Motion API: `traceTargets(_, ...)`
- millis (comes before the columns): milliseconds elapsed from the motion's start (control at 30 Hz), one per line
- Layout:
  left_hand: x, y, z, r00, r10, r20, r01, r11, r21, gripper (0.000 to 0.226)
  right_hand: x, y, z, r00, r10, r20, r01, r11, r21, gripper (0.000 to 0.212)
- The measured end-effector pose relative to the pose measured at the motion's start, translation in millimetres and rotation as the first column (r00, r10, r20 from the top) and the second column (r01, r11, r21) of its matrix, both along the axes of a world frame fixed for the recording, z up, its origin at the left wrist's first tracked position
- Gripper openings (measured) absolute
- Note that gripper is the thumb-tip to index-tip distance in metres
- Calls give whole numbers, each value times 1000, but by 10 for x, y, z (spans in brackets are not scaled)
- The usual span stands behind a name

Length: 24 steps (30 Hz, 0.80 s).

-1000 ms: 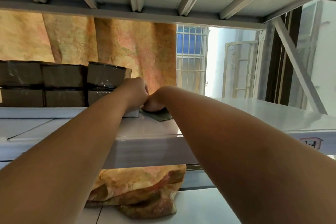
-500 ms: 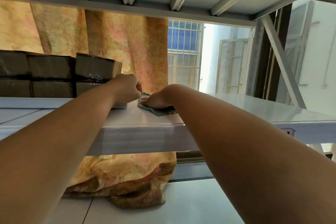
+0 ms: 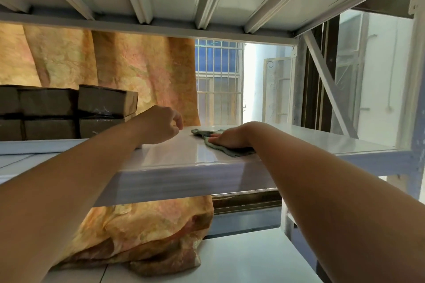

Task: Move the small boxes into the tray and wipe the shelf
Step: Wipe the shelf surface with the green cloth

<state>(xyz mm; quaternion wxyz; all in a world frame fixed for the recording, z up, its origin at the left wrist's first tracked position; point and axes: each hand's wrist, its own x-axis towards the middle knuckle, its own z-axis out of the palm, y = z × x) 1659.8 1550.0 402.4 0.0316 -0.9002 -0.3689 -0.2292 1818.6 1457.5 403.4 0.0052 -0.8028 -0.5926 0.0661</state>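
Shelf (image 3: 184,163): white glossy board, long axis running left to right; a bare stretch lies right of the cloth, toward the frame post.
Boxes (image 3: 108,108): brown, stacked two high at the shelf's left end.
Tray (image 3: 46,143): perhaps the low white rim in front of the boxes; I cannot tell for sure.
Left hand (image 3: 158,127): over the shelf just right of the boxes, fingers loosely curled, nothing seen in them; the nearer hand to the stack.
Right hand (image 3: 230,139): flat, fingers straight, palm pressing the cloth down near the front edge.
Cloth (image 3: 234,151): grey-green, crumpled, under the right palm, one end poking out leftward.
Step, as I judge it: wiping.
Coming move: probably a sweep along the shelf's long axis, rightward from the palm; the right hand is placed for it.
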Motion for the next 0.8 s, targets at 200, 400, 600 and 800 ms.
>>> traceTargets(200,313,-189,22,996,-87,-6,87,995,45,24,314,-208,-38,992,-108,-62,109,994,22,59)
traceTargets(400,636,-313,2,989,-137,-46,137,991,-9,26,619,-485,-63,975,-189,-116,195,980,48,60)
traceTargets(600,879,-423,16,982,-180,-65,180,984,-1,26,950,-753,-74,955,-246,-163,259,964,60,58)
traceTargets(800,1082,-491,0,968,-238,-82,238,971,-12,26,1347,-816,-113,912,-358,-200,380,921,85,58)
